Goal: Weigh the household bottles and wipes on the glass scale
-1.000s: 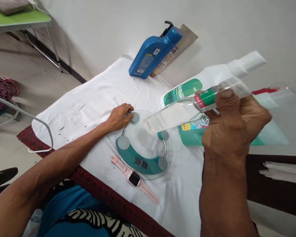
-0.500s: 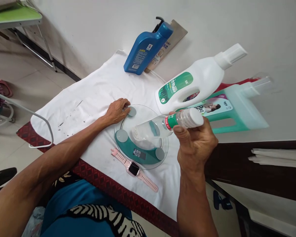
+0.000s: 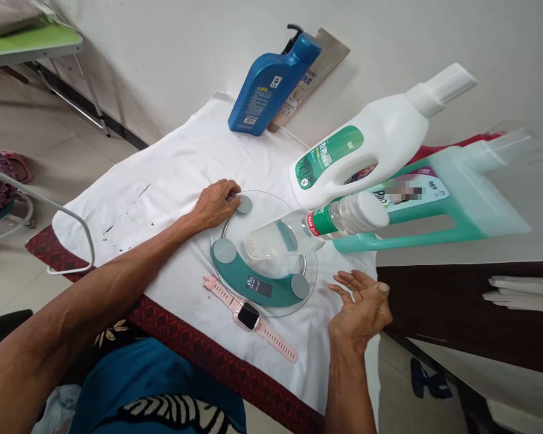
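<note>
A round glass digital scale (image 3: 228, 268) with a teal band and grey pads lies on the white cloth. Its rim is gripped by my left hand (image 3: 217, 205), thumb near the upper-left pad and fingers bent at the edge, partly hidden. On the scale stands a clear plastic bottle (image 3: 271, 235) with a white cap and a green-and-red label, untouched by either hand. Below and right of the bottle, my right hand (image 3: 359, 304) is empty, its fingers apart. The scale's display (image 3: 259, 287) shows small marks I cannot read. A pink watch (image 3: 248, 315) lies along its near edge.
Behind the scale stand a white detergent bottle (image 3: 366, 141) and a green jug (image 3: 470, 205), close to the clear bottle. A blue bottle (image 3: 262, 90) and a beige tube (image 3: 326, 66) are by the wall. The table's red patterned edge (image 3: 185, 337) runs along my side.
My right hand has let go of the clear bottle and moved down, its fingers opening. The bottle now stands alone on the scale. The display's large digits have given way to small marks.
</note>
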Action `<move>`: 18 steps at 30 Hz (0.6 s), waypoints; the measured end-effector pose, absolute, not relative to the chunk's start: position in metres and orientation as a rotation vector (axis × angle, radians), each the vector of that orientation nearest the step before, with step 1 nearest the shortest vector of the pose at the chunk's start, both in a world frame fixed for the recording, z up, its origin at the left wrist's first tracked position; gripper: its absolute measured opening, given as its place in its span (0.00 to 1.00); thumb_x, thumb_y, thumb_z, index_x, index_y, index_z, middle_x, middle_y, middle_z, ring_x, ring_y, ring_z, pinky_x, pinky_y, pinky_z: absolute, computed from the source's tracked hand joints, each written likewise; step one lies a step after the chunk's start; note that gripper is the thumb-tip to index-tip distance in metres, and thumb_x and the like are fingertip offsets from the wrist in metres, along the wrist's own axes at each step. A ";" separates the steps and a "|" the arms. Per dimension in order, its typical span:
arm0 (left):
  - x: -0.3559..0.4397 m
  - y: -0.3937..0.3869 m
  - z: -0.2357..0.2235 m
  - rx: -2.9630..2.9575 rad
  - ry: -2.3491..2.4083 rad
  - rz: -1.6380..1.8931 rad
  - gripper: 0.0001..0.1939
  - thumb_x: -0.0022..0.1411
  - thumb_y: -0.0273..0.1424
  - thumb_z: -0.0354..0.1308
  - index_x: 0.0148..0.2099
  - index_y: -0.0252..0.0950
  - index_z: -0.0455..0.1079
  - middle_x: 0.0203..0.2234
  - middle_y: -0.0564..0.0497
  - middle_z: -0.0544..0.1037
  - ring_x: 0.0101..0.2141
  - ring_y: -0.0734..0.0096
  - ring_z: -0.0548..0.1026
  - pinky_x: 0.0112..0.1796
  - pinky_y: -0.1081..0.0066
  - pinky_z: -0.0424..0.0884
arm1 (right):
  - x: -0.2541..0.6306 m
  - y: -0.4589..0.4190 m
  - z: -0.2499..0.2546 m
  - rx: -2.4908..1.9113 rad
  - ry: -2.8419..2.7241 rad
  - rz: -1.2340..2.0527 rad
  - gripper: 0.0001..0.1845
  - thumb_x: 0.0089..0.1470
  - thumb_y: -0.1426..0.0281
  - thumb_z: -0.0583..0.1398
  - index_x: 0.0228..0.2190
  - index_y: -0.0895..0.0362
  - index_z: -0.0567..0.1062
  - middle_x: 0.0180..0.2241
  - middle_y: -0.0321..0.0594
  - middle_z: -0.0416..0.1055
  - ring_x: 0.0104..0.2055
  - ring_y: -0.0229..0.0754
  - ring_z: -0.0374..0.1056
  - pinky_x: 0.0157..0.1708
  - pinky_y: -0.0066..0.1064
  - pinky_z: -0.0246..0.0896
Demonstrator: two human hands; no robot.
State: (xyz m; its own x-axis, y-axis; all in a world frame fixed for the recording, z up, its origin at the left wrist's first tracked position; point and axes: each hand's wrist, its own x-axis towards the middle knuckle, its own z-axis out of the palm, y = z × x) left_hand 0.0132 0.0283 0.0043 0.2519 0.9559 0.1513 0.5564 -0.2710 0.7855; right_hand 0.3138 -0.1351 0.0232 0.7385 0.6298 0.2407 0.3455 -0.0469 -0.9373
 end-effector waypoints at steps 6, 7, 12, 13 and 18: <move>0.013 0.029 0.006 1.940 1.381 0.860 0.09 0.67 0.30 0.58 0.48 0.37 0.76 0.43 0.47 0.81 0.40 0.63 0.77 0.47 0.62 0.73 | 0.307 -0.132 -0.008 -1.660 -0.835 0.366 0.42 0.58 0.33 0.57 0.46 0.59 0.78 0.41 0.49 0.81 0.41 0.49 0.79 0.37 0.40 0.72; 0.013 0.029 0.006 1.943 1.384 0.860 0.10 0.67 0.30 0.58 0.48 0.37 0.76 0.43 0.47 0.81 0.40 0.63 0.76 0.47 0.62 0.74 | 0.306 -0.132 -0.010 -1.658 -0.843 0.372 0.43 0.58 0.32 0.56 0.46 0.60 0.78 0.41 0.50 0.81 0.41 0.48 0.79 0.37 0.39 0.71; 0.015 0.029 0.008 1.929 1.411 0.831 0.10 0.66 0.30 0.59 0.49 0.37 0.76 0.44 0.46 0.81 0.40 0.64 0.76 0.47 0.62 0.74 | 0.309 -0.132 -0.011 -1.658 -0.872 0.396 0.43 0.61 0.33 0.54 0.47 0.60 0.79 0.42 0.51 0.82 0.43 0.50 0.80 0.38 0.39 0.70; 0.015 0.028 0.009 1.928 1.414 0.824 0.10 0.66 0.30 0.59 0.49 0.37 0.76 0.44 0.46 0.81 0.40 0.64 0.76 0.47 0.62 0.74 | 0.309 -0.133 -0.011 -1.659 -0.879 0.398 0.42 0.61 0.34 0.54 0.47 0.60 0.79 0.42 0.51 0.82 0.43 0.50 0.80 0.38 0.39 0.70; 0.015 0.027 0.012 1.945 1.417 0.807 0.11 0.68 0.31 0.58 0.50 0.36 0.76 0.45 0.46 0.80 0.41 0.64 0.76 0.49 0.62 0.74 | 0.309 -0.135 -0.009 -1.644 -0.911 0.404 0.40 0.63 0.36 0.55 0.48 0.61 0.79 0.43 0.51 0.83 0.42 0.50 0.80 0.38 0.40 0.69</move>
